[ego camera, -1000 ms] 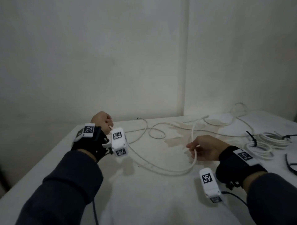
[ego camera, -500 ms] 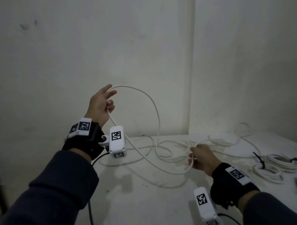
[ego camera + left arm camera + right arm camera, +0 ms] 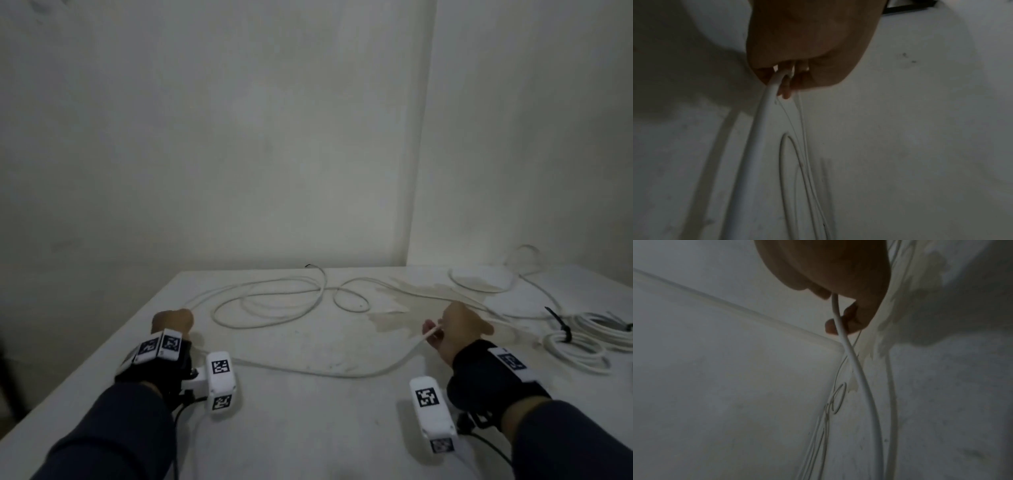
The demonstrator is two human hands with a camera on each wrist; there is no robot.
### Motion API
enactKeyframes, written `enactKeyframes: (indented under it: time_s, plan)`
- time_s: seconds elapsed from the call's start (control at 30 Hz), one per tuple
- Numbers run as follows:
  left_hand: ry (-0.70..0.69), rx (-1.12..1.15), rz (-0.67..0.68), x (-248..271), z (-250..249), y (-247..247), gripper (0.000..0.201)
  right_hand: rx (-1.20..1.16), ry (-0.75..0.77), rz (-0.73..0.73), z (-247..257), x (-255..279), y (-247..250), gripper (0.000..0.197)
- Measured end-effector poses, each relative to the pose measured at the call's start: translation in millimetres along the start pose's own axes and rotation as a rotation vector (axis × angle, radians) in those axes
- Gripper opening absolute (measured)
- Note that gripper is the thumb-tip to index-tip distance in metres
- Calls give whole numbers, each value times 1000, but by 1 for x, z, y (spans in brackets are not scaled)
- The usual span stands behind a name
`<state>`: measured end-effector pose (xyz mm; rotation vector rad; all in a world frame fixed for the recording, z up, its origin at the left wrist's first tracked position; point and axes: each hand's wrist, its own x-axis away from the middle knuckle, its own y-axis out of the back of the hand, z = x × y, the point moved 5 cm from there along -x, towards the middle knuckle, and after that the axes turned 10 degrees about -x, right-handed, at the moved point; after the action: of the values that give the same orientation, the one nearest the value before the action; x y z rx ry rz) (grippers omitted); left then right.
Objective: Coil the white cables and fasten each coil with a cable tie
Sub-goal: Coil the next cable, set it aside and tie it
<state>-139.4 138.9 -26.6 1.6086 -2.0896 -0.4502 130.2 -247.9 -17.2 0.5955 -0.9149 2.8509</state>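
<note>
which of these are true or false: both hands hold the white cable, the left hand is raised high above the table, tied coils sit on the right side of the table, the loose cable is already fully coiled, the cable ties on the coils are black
1. Both hands hold the white cable. True: the left hand and the right hand each grip it.
2. The left hand is raised high above the table. False: it is low, near the tabletop.
3. Tied coils sit on the right side of the table. True.
4. The loose cable is already fully coiled. False: it sprawls in loose loops across the table.
5. The cable ties on the coils are black. True.
</note>
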Motion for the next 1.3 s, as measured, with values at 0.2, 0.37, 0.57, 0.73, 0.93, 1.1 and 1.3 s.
enactKeyframes:
  time_s: [0.2, 0.37, 0.57, 0.73, 0.93, 1.1, 1.3]
  plan:
    - [-127, -492, 101, 34, -26, -7, 62, 166, 124, 94, -11, 6, -19, 25]
    - [-432, -376, 617, 122, -60, -53, 31, 109, 135, 349, -10, 32, -45, 36]
    - [-356, -433, 1579, 234, -53, -123, 91, -95, 80, 652, 4, 73, -79, 28]
    - [-26, 440, 1284, 223, -74, -149, 76, -172, 19, 768, 12, 91, -87, 27]
    - [-82, 1124, 698, 193, -93, -125, 20, -284, -157, 677, 4, 81, -77, 16]
    - [-247, 959, 373, 167, -101, -85, 21, -424, -318, 420, -20, 58, -57, 26]
    - [-169, 806, 158, 91, -91, -30, 32, -194, -215, 163, -19, 15, -12, 30]
